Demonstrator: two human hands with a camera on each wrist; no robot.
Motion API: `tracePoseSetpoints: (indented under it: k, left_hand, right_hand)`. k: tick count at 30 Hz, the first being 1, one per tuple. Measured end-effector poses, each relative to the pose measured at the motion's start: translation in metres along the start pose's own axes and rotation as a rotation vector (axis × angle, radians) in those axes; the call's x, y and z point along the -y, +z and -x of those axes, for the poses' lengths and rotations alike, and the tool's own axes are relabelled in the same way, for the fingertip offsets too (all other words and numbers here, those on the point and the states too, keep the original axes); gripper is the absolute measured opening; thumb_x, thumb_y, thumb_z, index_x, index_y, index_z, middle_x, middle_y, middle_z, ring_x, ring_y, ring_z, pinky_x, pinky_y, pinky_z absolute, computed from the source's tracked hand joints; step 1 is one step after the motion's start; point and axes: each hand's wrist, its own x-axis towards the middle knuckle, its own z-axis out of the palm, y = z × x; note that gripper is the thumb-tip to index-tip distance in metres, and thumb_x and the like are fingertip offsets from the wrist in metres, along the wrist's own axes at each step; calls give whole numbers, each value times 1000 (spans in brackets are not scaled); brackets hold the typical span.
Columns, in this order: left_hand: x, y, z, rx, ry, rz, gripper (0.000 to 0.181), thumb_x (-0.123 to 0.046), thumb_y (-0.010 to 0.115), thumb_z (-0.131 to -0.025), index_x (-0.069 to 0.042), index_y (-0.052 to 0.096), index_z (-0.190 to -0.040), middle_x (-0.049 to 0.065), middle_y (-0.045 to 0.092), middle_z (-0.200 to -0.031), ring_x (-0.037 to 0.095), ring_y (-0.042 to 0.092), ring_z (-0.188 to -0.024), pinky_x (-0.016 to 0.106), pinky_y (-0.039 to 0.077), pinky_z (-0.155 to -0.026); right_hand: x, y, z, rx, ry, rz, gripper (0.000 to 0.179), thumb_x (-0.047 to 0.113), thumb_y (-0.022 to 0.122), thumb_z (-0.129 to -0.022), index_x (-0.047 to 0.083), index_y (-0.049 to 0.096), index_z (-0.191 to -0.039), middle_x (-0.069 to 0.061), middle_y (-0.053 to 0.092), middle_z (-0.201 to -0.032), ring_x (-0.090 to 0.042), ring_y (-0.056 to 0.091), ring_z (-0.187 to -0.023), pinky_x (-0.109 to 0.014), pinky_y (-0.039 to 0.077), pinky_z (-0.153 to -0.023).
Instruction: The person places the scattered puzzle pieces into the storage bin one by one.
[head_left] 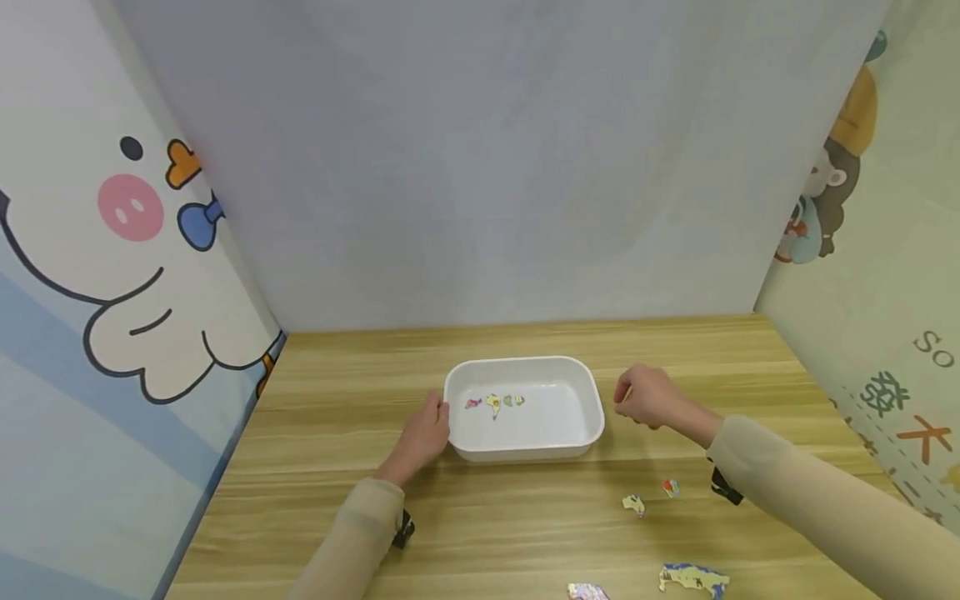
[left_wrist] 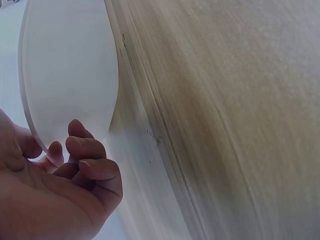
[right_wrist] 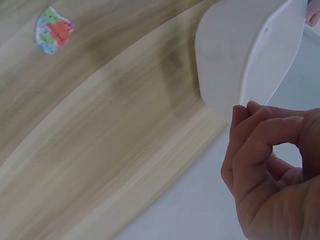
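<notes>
"Where's that glossy, round-cornered white tray?"

"On the streaky wood-grained table; the left hand grips its rim at nine o'clock."

"And the right hand?"

"Just off three, fingers curled, tips together; I can't tell whether they pinch anything."

"Flat, jagged, patterned scraps lie inside, toward nine."

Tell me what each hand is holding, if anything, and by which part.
The left hand grips the white tray by its left rim; whether the right hand pinches anything can't be told.
</notes>
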Motion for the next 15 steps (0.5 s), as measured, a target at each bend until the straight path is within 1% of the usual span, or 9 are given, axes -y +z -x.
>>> tracePoseSetpoints:
  k: [6,12,15]
  left_hand:
    - [0,-1,-1,-33,50,-2,15,-19,34,-101,-8,41,-96,7,46,-72,20,45,-63,29,37,-53]
    - [2,0,-2,-32,47,-3,15,-20,33,-101,-8,40,-96,7,45,-72,20,45,-63,29,37,-54]
    - [3,1,-2,-25,47,-7,15,-20,33,-101,-8,40,-96,7,46,-73,20,45,-63,29,37,-54]
  right_hand:
    - [-19,2,13,35,20,-35,10,1,62,-82,-4,60,-90,-9,57,-58,-11,45,-43,-22,38,-40]
    - [-32,4,19,39,14,-72,13,2,62,-83,-7,60,-93,-10,59,-62,-10,44,-44,-22,35,-41]
    - [-38,5,22,55,14,-76,14,2,63,-83,-7,60,-93,-12,61,-63,-9,42,-43,-22,34,-41]
